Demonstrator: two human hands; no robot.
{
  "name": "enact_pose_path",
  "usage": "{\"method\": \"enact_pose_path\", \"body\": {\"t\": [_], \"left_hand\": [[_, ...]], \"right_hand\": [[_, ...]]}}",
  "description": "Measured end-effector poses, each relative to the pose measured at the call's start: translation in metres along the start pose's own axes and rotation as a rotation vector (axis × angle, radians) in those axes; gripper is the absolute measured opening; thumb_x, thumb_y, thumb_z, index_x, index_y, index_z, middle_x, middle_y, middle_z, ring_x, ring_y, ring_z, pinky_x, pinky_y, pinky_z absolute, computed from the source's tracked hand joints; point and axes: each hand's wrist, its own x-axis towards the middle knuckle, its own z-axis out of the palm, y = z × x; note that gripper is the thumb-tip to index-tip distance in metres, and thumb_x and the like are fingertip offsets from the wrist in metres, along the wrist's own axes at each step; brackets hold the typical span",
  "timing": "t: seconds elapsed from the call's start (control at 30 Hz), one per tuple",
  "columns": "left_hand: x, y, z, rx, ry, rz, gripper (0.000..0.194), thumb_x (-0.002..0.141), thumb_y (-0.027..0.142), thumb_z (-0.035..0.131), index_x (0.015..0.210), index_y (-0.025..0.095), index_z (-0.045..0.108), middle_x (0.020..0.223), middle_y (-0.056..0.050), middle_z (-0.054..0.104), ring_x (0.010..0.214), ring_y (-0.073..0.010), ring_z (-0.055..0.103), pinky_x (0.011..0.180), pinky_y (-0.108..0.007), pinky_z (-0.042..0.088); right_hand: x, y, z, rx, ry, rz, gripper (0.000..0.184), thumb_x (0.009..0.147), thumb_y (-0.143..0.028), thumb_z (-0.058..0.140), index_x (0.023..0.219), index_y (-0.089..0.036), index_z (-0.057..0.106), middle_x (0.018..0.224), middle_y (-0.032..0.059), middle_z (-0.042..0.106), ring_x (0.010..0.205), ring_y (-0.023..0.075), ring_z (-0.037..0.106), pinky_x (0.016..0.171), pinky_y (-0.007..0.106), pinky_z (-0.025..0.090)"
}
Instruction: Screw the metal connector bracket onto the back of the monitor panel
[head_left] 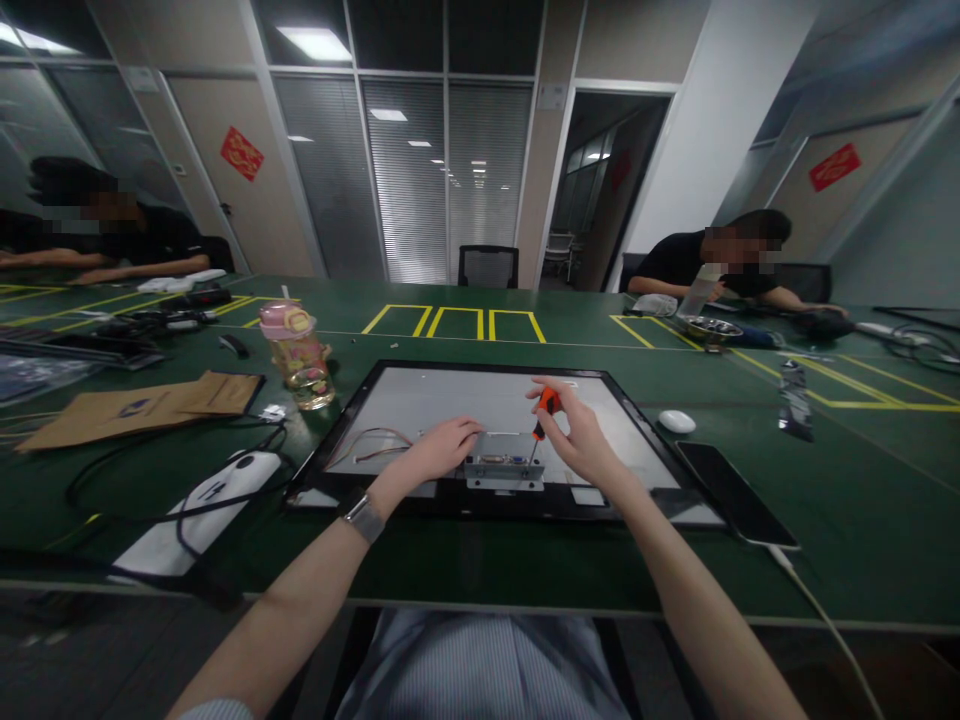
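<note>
One bracket (pixel 504 481), metal and fitted with a row of ports, sits at the middle of the panel's near edge. A screwdriver (pixel 547 402), orange and black, stands over its right end, shaft slanting down; whether the tip is seated in a screw is too small to tell. The person's right hand (pixel 579 425) is closed around the screwdriver's handle. The left hand (pixel 446 445) lies palm down, fingertips at the bracket's upper left side; whether they grip it cannot be told. A watch (pixel 364 517) is on the left wrist.

The panel (pixel 465 395), pale grey with a black frame, lies flat on the green table (pixel 517 570). Thin wires (pixel 375 435) run across it, left of the left hand.

Just right of the panel are a white case (pixel 676 421) and a dark-screened phone (pixel 739 493) with a white cable (pixel 821 610) at its near end. Farther right lies a packet (pixel 795 400). To the panel's left stand a pink-lidded bottle (pixel 296 350), upright, then a brown bag (pixel 142 410) and a white power strip (pixel 195 520) crossed by black cords. Beyond, one person (pixel 675 260) sits at right, another (pixel 157 235) at left.
</note>
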Motion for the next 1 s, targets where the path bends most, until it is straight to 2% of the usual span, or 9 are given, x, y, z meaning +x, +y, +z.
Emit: {"method": "enact_pose_path", "body": {"t": [0.1, 0.2, 0.37, 0.47, 0.57, 0.67, 0.77, 0.87, 1.0], "left_hand": [[0.0003, -0.0001, -0.0002, 0.004, -0.002, -0.006, 0.035, 0.096, 0.027, 0.032, 0.117, 0.016, 0.058, 0.122, -0.008, 0.060, 0.112, -0.0199, 0.056, 0.102, -0.034, 0.041], [0.0009, -0.0007, 0.0003, 0.004, -0.006, -0.008, 0.035, 0.096, 0.027, 0.032, 0.117, 0.016, 0.059, 0.123, -0.008, 0.060, 0.112, -0.0198, 0.056, 0.102, -0.034, 0.041], [0.0011, -0.0013, 0.0010, 0.003, -0.008, -0.010, 0.036, 0.096, 0.027, 0.031, 0.117, 0.015, 0.058, 0.124, -0.009, 0.059, 0.113, -0.0202, 0.056, 0.103, -0.034, 0.040], [0.0008, 0.0001, 0.0002, 0.003, -0.010, -0.009, 0.036, 0.096, 0.027, 0.031, 0.117, 0.016, 0.058, 0.123, -0.009, 0.060, 0.112, -0.0196, 0.056, 0.103, -0.033, 0.040], [0.0004, 0.0008, -0.0005, 0.002, -0.007, -0.017, 0.035, 0.096, 0.027, 0.031, 0.117, 0.017, 0.058, 0.121, -0.008, 0.060, 0.110, -0.0194, 0.057, 0.101, -0.033, 0.042], [0.0005, -0.0001, -0.0003, -0.004, -0.009, -0.008, 0.035, 0.096, 0.028, 0.032, 0.117, 0.017, 0.058, 0.121, -0.008, 0.060, 0.110, -0.0195, 0.056, 0.101, -0.033, 0.042], [0.0009, -0.0012, 0.0001, -0.007, -0.014, -0.008, 0.036, 0.096, 0.027, 0.031, 0.116, 0.016, 0.058, 0.122, -0.009, 0.060, 0.112, -0.0198, 0.055, 0.103, -0.034, 0.040], [0.0008, -0.0011, -0.0001, -0.005, -0.019, -0.022, 0.036, 0.096, 0.028, 0.031, 0.117, 0.016, 0.058, 0.123, -0.009, 0.059, 0.112, -0.0203, 0.056, 0.102, -0.035, 0.041], [0.0005, -0.0005, -0.0002, -0.003, -0.013, -0.014, 0.035, 0.096, 0.028, 0.032, 0.117, 0.018, 0.058, 0.123, -0.008, 0.059, 0.111, -0.0198, 0.056, 0.101, -0.034, 0.041]], "right_hand": [[0.0020, -0.0014, -0.0010, -0.080, 0.054, -0.037, 0.037, 0.088, -0.030, 0.056, 0.124, -0.024, 0.051, 0.090, 0.0051, 0.061, 0.078, 0.0192, 0.058, 0.078, 0.037, 0.050], [0.0024, -0.0035, -0.0014, -0.027, 0.100, -0.025, 0.035, 0.086, -0.030, 0.060, 0.120, -0.024, 0.055, 0.084, 0.0030, 0.059, 0.074, 0.0181, 0.057, 0.075, 0.035, 0.050], [0.0006, -0.0070, -0.0038, 0.181, 0.045, -0.012, 0.029, 0.089, -0.024, 0.052, 0.118, -0.023, 0.054, 0.090, 0.0050, 0.062, 0.083, 0.0188, 0.061, 0.081, 0.037, 0.050], [0.0016, -0.0095, -0.0061, 0.138, 0.003, -0.041, 0.026, 0.089, -0.025, 0.053, 0.115, -0.024, 0.059, 0.091, 0.0052, 0.061, 0.087, 0.0199, 0.059, 0.082, 0.038, 0.049], [0.0025, -0.0094, -0.0054, 0.093, 0.019, -0.024, 0.029, 0.086, -0.028, 0.060, 0.114, -0.025, 0.061, 0.087, 0.0038, 0.059, 0.082, 0.0188, 0.058, 0.079, 0.036, 0.050], [0.0014, -0.0074, -0.0036, 0.169, 0.050, 0.016, 0.033, 0.086, -0.026, 0.059, 0.119, -0.024, 0.056, 0.087, 0.0037, 0.061, 0.080, 0.0176, 0.059, 0.079, 0.035, 0.051], [0.0002, -0.0072, -0.0043, 0.216, 0.024, 0.008, 0.029, 0.089, -0.024, 0.052, 0.118, -0.022, 0.055, 0.091, 0.0055, 0.064, 0.084, 0.0186, 0.062, 0.081, 0.037, 0.051], [0.0007, -0.0088, -0.0063, 0.144, -0.004, -0.019, 0.029, 0.089, -0.025, 0.052, 0.117, -0.023, 0.057, 0.094, 0.0058, 0.063, 0.084, 0.0188, 0.061, 0.081, 0.037, 0.051], [0.0020, -0.0084, -0.0058, 0.060, 0.036, -0.027, 0.030, 0.087, -0.027, 0.059, 0.117, -0.025, 0.060, 0.087, 0.0033, 0.062, 0.076, 0.0164, 0.059, 0.078, 0.035, 0.052]]}}
